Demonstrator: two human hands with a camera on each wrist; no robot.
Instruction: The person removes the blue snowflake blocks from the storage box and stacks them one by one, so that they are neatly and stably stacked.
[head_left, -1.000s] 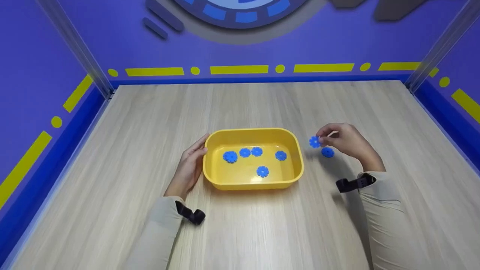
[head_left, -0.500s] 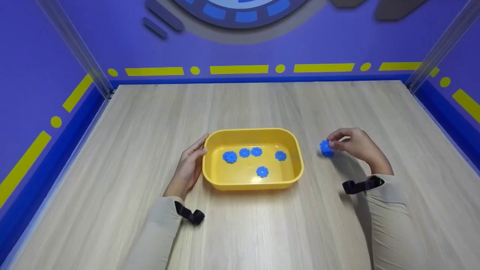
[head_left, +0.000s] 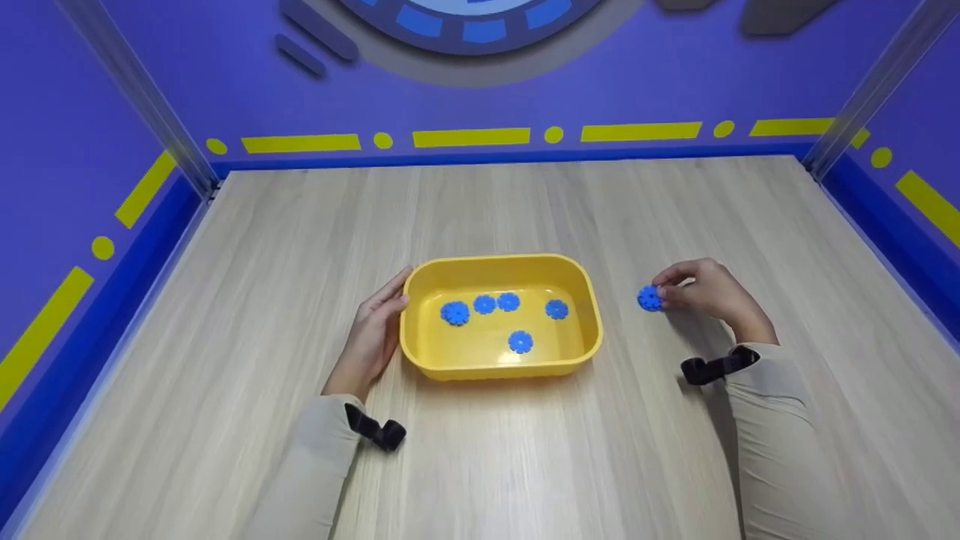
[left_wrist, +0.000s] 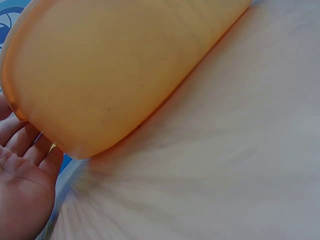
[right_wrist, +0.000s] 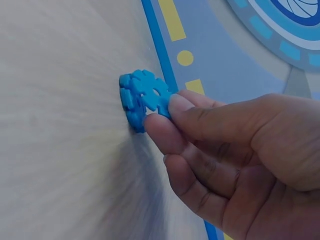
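Note:
My left hand [head_left: 373, 330] rests against the left side of a yellow plastic bin [head_left: 501, 369], its fingers nearly straight along the outer wall and the thumb by the rim. In the left wrist view the hand [left_wrist: 27, 175] touches the bin's wall [left_wrist: 110, 70]. To the right of the bin, my right hand [head_left: 705, 292] pinches a blue snowflake disc [right_wrist: 145, 82] between thumb and fingertips. A second blue disc [right_wrist: 127, 102] lies right behind it, low at the tabletop; the held one overlaps it. Whether the two discs touch is unclear.
Several blue discs lie in the bin, among them one disc [head_left: 520, 342] near the front and another disc [head_left: 556, 309] at the right. At the left, two discs overlap. Purple panels [head_left: 480, 105] wall in the wooden table [head_left: 480, 210] at the back and sides.
My right hand has moved right and slightly down, bringing its disc over the one on the table. The left hand keeps its place at the bin. The head view has shifted slightly.

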